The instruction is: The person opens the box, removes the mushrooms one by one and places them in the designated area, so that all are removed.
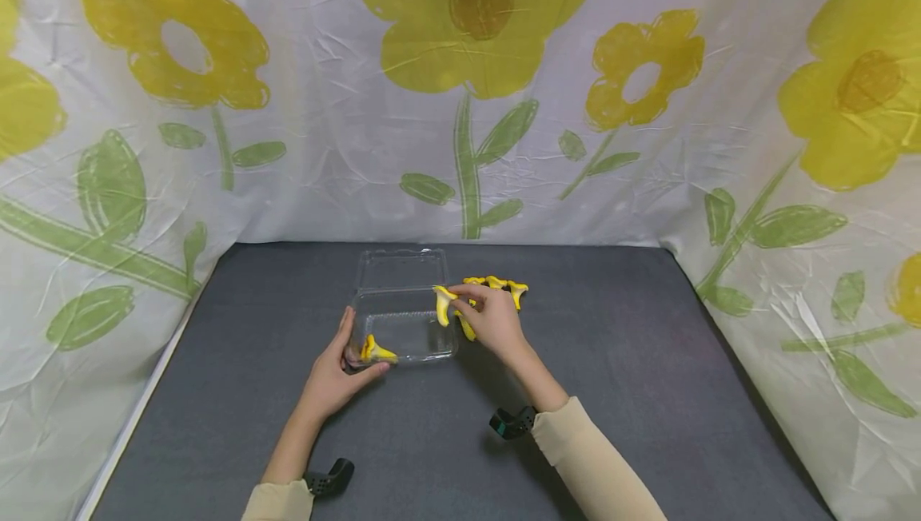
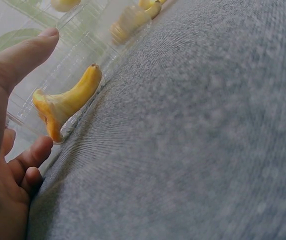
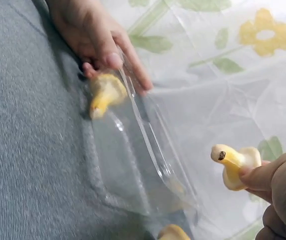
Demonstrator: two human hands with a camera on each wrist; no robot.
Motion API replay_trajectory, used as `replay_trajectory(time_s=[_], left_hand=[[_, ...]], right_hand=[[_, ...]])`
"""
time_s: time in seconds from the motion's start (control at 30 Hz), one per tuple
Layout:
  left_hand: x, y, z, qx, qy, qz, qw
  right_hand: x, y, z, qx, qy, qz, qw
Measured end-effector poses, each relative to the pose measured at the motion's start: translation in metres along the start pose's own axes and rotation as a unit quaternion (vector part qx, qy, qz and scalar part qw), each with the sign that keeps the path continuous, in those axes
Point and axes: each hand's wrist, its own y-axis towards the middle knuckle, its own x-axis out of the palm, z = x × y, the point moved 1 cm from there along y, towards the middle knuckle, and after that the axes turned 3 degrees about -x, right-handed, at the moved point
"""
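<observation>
A clear plastic clamshell box (image 1: pixel 413 328) sits on the dark table, its lid (image 1: pixel 403 272) folded back away from me. My left hand (image 1: pixel 332 381) holds the box by its left side, thumb along the near edge. A yellow chanterelle-like mushroom (image 1: pixel 376 350) lies in the near left corner; the left wrist view shows this mushroom (image 2: pixel 73 100) through the clear wall. Between thumb and fingertips, my right hand (image 1: pixel 495 320) pinches another yellow mushroom (image 1: pixel 443 307) by its flared cap, over the box's right side. In the right wrist view, the pinched mushroom's stem end (image 3: pixel 222 155) points away from the hand.
Several more yellow mushrooms (image 1: pixel 496 282) lie on the table (image 1: pixel 612 377) to the right of the box, partly behind my right hand. Another mushroom (image 1: pixel 467 328) lies close to the box's right wall. A flower-printed white sheet (image 1: pixel 309 185) surrounds the back and sides.
</observation>
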Motion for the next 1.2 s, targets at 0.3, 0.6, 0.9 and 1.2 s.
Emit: replay_trajectory(time_s=[0.3,0.6,0.9,1.2], left_hand=[[0.0,-0.001,0.0,-0.007,-0.018,-0.005,0.9998],[0.001,-0.002,-0.001,0.001,-0.019,0.0,0.9998],[0.0,-0.003,0.0,0.001,-0.019,0.001,0.9998],[0.0,-0.002,0.0,0.003,-0.014,0.001,0.9999]], right_hand=[[-0.016,-0.006,0.02,0.011,-0.002,0.05,0.999],[-0.027,-0.014,0.042,0.041,-0.01,0.077,0.996],[-0.028,-0.024,0.062,0.069,-0.006,0.08,0.994],[-0.015,-0.04,0.082,0.06,0.018,0.088,0.994]])
